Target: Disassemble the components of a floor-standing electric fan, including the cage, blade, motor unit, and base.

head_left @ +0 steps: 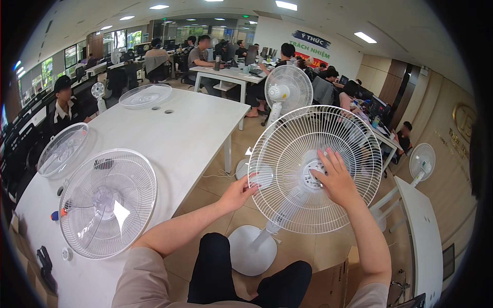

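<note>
At nine o'clock on the round white wire fan grille (290, 154), left hand (239, 194) grips the rim, right hand (337, 179) splayed open at three o'clock, near centre

- Looks forward and down from the wearer's head
- Sits close to the white fan grille (311, 176)
- Reaches wide through a fisheye lens, as far as the back wall (278, 32)
</note>
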The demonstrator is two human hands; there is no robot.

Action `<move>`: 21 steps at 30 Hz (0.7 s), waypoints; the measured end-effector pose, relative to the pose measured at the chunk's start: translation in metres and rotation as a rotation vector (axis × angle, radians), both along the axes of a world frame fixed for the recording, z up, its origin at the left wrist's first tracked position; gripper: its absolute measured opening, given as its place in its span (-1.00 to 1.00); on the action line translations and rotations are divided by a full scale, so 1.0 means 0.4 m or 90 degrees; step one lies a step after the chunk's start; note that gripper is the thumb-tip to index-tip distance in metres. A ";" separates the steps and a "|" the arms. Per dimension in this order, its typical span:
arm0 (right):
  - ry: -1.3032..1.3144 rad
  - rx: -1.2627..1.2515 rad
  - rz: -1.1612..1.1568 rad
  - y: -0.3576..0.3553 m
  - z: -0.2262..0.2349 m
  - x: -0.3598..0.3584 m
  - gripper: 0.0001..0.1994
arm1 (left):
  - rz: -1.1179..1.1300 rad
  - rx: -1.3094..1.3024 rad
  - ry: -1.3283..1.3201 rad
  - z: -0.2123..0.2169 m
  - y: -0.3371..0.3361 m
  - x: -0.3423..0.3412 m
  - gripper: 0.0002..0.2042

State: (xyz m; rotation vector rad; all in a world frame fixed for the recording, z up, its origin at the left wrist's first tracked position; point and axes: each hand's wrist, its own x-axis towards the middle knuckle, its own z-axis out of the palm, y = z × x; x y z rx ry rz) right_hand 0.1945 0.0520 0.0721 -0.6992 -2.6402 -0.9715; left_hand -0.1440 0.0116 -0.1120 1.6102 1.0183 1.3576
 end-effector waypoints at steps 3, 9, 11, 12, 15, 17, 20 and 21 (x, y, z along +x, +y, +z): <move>-0.092 0.116 -0.012 0.002 -0.003 0.018 -0.44 | 0.020 0.020 0.024 -0.012 0.005 0.002 -0.47; 0.114 -0.058 -0.037 -0.030 -0.018 -0.027 -0.48 | 0.012 0.028 0.017 -0.004 -0.003 0.004 -0.49; 0.095 -0.023 -0.066 -0.033 -0.024 -0.025 -0.49 | 0.003 0.030 0.013 -0.004 -0.002 0.007 -0.49; 0.096 -0.021 -0.069 -0.028 -0.027 -0.020 -0.49 | 0.004 0.028 0.006 -0.005 -0.008 0.007 -0.49; 0.028 0.004 -0.015 -0.024 -0.032 -0.002 -0.50 | 0.004 0.023 -0.003 -0.009 -0.010 0.014 -0.48; -0.003 -0.024 -0.005 -0.036 -0.031 0.014 -0.51 | 0.006 0.015 -0.006 -0.026 -0.021 0.016 -0.47; 0.137 -0.112 0.002 -0.060 -0.029 -0.013 -0.49 | 0.012 0.012 0.036 -0.027 -0.014 0.014 -0.47; 0.137 -0.112 -0.001 -0.057 -0.029 -0.010 -0.49 | 0.005 0.015 0.017 -0.027 -0.015 0.013 -0.47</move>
